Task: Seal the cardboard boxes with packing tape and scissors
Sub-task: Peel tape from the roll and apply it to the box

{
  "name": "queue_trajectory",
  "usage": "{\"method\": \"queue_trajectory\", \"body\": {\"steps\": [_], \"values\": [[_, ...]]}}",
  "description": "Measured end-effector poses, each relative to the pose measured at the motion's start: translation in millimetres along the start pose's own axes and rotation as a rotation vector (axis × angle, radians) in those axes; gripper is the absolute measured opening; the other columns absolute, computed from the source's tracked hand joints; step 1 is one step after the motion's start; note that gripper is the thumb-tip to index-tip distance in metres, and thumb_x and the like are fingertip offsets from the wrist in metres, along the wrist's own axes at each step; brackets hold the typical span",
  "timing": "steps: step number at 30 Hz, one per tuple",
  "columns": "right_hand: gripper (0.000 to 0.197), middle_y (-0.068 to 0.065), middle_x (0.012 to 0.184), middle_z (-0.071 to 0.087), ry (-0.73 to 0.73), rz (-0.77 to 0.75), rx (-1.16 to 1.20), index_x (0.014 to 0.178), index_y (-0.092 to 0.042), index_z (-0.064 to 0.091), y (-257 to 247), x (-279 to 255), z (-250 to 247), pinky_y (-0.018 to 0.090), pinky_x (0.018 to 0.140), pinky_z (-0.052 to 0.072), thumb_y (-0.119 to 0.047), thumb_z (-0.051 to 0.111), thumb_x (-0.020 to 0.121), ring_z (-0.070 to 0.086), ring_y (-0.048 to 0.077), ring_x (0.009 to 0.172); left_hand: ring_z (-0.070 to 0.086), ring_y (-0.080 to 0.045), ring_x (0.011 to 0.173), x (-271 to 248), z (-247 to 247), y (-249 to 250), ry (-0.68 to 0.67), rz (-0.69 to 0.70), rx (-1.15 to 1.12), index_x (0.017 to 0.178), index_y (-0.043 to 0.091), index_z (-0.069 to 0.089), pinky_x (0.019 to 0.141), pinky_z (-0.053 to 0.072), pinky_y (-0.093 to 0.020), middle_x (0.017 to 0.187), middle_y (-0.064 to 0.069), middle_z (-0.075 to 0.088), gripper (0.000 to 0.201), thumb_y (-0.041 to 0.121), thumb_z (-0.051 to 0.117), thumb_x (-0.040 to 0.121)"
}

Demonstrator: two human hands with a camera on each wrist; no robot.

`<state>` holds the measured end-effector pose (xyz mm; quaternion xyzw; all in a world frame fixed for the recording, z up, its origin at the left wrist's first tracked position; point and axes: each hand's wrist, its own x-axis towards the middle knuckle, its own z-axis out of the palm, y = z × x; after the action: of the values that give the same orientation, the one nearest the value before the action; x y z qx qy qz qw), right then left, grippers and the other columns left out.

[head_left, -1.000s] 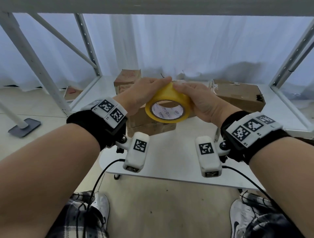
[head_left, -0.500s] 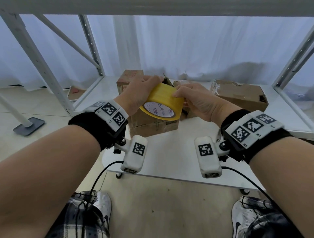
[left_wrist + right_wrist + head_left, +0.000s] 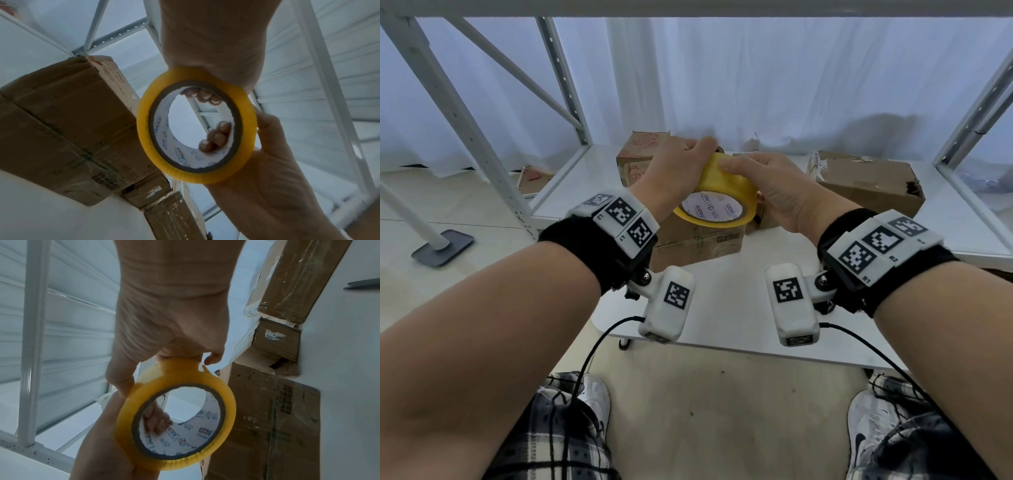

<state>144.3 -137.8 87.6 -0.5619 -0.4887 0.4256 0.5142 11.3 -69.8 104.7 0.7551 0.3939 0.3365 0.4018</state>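
Note:
A roll of yellow packing tape (image 3: 726, 186) with a white printed core is held in the air between both hands, above the brown cardboard box (image 3: 697, 241) at the table's middle. My left hand (image 3: 674, 171) grips the roll from the left, its fingertips (image 3: 203, 95) curled into the core. My right hand (image 3: 768, 186) grips it from the right, thumb on the outer face. In the right wrist view a small tab of tape (image 3: 203, 368) stands up beside my right fingertip (image 3: 211, 359). A grey pointed tip (image 3: 363, 284), perhaps scissors, lies on the table.
A second box (image 3: 643, 154) stands behind left and a torn one (image 3: 866, 181) at the right on the white table (image 3: 722, 308). White shelf posts (image 3: 465, 137) flank the table, and a curtain hangs behind. My knees and shoes are below the table's front edge.
Both hands have turned the roll, so its open face now tips downward toward me. The left fingers have slid over its top and the right thumb sits on the outer face.

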Motion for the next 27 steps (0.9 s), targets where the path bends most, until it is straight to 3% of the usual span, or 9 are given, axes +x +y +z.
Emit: {"method": "queue_trajectory", "body": {"steps": [3, 6, 8, 10, 14, 17, 19, 22, 27], "values": [[0.018, 0.006, 0.082, 0.07, 0.019, -0.006, 0.1, 0.086, -0.017, 0.067, -0.5, 0.5, -1.7, 0.035, 0.07, 0.054, -0.034, 0.068, 0.084, 0.065, 0.023, 0.075, 0.064, -0.022, 0.079, 0.6, -3.1, -5.5, 0.036, -0.23, -0.379, 0.088, 0.014, 0.06, 0.083, 0.055, -0.036, 0.085, -0.008, 0.064, 0.027, 0.039, 0.053, 0.095], [0.038, 0.016, 0.092, 0.063, 0.061, -0.01, 0.231, 0.098, -0.007, 0.063, -2.4, 3.0, -6.8, 0.041, 0.085, 0.049, -0.039, 0.063, 0.079, 0.058, 0.029, 0.087, 0.068, -0.03, 0.097, 3.7, -8.4, -10.6, -0.043, -0.338, -0.81, 0.109, 0.011, 0.061, 0.094, 0.052, -0.049, 0.102, -0.015, 0.071, 0.043, 0.05, 0.05, 0.095], [0.044, 0.021, 0.102, 0.062, 0.064, -0.004, 0.276, 0.108, -0.003, 0.063, -3.4, 2.7, -9.1, 0.042, 0.092, 0.048, -0.04, 0.06, 0.084, 0.059, 0.03, 0.093, 0.068, -0.03, 0.101, 8.3, -9.2, -9.8, -0.105, -0.297, -0.736, 0.114, 0.01, 0.061, 0.095, 0.051, -0.048, 0.106, -0.015, 0.071, 0.054, 0.058, 0.044, 0.094], [0.035, 0.018, 0.098, 0.064, 0.074, 0.0, 0.292, 0.107, -0.004, 0.063, -2.1, 1.2, -11.0, 0.042, 0.09, 0.05, -0.036, 0.055, 0.094, 0.061, 0.029, 0.089, 0.069, -0.024, 0.097, 9.8, -9.1, -8.3, -0.156, -0.138, -0.409, 0.117, 0.011, 0.06, 0.094, 0.052, -0.043, 0.105, -0.01, 0.071, 0.059, 0.062, 0.049, 0.089], [0.034, 0.012, 0.084, 0.066, 0.146, 0.035, 0.162, 0.097, -0.009, 0.065, -0.2, 1.6, -12.0, 0.047, 0.086, 0.05, -0.04, 0.05, 0.097, 0.061, 0.03, 0.082, 0.06, -0.001, 0.09, 5.2, -12.1, -10.1, -0.278, 0.274, 0.205, 0.124, 0.029, 0.053, 0.078, 0.047, -0.016, 0.1, 0.015, 0.059, 0.054, 0.058, 0.063, 0.079], [0.034, 0.004, 0.072, 0.067, 0.201, -0.002, 0.166, 0.092, -0.012, 0.064, -2.5, 1.9, -12.2, 0.04, 0.075, 0.055, -0.041, 0.046, 0.099, 0.063, 0.019, 0.066, 0.053, -0.003, 0.087, 7.8, -13.0, -18.2, -0.18, 0.501, 0.34, 0.133, 0.032, 0.052, 0.077, 0.039, -0.014, 0.098, 0.013, 0.058, 0.054, 0.053, 0.061, 0.084], [0.036, -0.003, 0.064, 0.065, 0.148, -0.098, 0.182, 0.087, -0.012, 0.06, -2.8, 1.4, -13.8, 0.027, 0.063, 0.053, -0.045, 0.047, 0.093, 0.061, 0.01, 0.058, 0.052, -0.01, 0.092, 9.1, -12.9, -22.5, -0.097, 0.499, 0.283, 0.133, 0.029, 0.053, 0.083, 0.04, -0.017, 0.105, 0.002, 0.06, 0.044, 0.043, 0.058, 0.091], [0.05, -0.006, 0.079, 0.069, 0.08, -0.143, 0.093, 0.1, -0.011, 0.058, 2.3, -2.2, -19.2, 0.027, 0.072, 0.056, -0.053, 0.055, 0.073, 0.065, 0.007, 0.072, 0.055, -0.012, 0.101, 8.2, -13.8, -28.2, -0.029, 0.414, 0.133, 0.125, 0.028, 0.055, 0.093, 0.047, -0.027, 0.111, 0.004, 0.06, 0.031, 0.033, 0.057, 0.095], [0.057, 0.017, 0.112, 0.066, 0.094, -0.079, -0.001, 0.123, -0.004, 0.056, 16.5, 0.1, -28.5, 0.037, 0.083, 0.058, -0.03, 0.073, 0.075, 0.068, 0.023, 0.093, 0.057, 0.003, 0.075, 10.0, -14.8, -37.9, -0.008, 0.34, 0.09, 0.109, 0.025, 0.047, 0.069, 0.05, -0.014, 0.094, 0.006, 0.055, 0.026, 0.033, 0.063, 0.091]]}}
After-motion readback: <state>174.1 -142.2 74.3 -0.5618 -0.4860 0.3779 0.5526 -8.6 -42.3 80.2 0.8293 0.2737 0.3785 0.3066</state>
